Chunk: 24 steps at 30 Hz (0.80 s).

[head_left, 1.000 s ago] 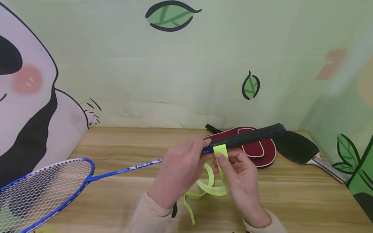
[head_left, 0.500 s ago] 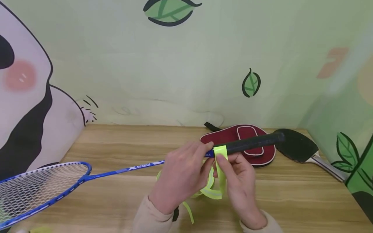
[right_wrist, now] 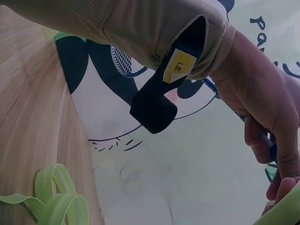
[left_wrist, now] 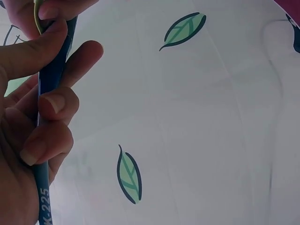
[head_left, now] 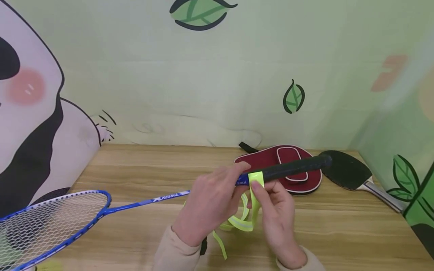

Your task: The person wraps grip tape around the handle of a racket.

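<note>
As a pinch secures it, a reflective strip (head_left: 256, 176) lies across a badminton racket (head_left: 145, 202)

Compared with one second ago, the right hand (head_left: 279, 216) sits slightly nearer the left hand (head_left: 210, 205), and the strip's hanging fold has shifted the same way. The strip now lies flatter against the black handle (head_left: 295, 166). The left hand's hold on the racket is unchanged, as are the items behind.

Count: two hands, one badminton racket, one reflective strip, one table tennis paddle (head_left: 349, 171), one dark red paddle case (head_left: 262, 160), one wooden table (head_left: 132, 237).

Grip: the left hand's fingers are curled round the racket near the handle's inner end. The right hand is closed to a pinch, thumb on the strip just below where it crosses the handle.

Condition and position: the strip is fluorescent yellow-green with a pale centre stripe. It crosses the handle beside the blue section, then hangs in loops below, a narrow tail showing under the left hand. The racket is held tilted above the table, handle end higher in view; frame and shaft are blue and white, lettered KESIKA, and the head is cut off at the left edge.
</note>
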Each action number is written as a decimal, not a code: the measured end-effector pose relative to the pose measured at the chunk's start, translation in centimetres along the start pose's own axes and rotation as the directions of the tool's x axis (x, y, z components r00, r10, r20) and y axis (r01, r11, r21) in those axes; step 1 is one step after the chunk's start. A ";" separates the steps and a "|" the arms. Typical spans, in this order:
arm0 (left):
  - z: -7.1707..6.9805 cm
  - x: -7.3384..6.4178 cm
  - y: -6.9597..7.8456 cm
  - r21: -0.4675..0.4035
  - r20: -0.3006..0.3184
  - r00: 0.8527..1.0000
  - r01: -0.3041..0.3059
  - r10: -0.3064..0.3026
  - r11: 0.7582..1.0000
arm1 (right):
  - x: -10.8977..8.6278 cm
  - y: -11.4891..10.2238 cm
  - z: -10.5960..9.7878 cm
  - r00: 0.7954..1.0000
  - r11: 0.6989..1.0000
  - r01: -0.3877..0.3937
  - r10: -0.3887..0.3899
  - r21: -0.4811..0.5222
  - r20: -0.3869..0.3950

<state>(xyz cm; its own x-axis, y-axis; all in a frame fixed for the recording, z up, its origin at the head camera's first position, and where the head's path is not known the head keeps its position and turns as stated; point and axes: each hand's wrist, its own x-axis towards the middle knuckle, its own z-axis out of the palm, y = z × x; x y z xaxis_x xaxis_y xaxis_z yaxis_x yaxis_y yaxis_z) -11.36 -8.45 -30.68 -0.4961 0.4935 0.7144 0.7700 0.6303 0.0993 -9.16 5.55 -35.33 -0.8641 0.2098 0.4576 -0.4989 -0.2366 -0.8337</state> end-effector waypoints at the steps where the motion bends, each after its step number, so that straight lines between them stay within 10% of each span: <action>1: 0.0 0.0 0.0 -0.003 0.008 1.000 -0.007 0.007 1.000 | 0.0 0.0 0.0 1.000 1.000 0.004 -0.004 -0.002 -0.002; 24: -0.4 -0.2 0.1 0.032 0.015 0.997 -0.080 0.079 0.996 | -0.1 -0.5 -0.1 0.995 0.998 -0.048 0.052 0.044 -0.084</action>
<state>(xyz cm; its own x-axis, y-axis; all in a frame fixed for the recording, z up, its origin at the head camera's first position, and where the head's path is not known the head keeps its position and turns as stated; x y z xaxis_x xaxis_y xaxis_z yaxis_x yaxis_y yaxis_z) -11.03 -8.71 -30.54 -0.4396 0.5511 0.7092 0.7939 0.6078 0.0199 -8.84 5.69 -35.00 -0.8800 0.2767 0.3860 -0.4592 -0.2884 -0.8402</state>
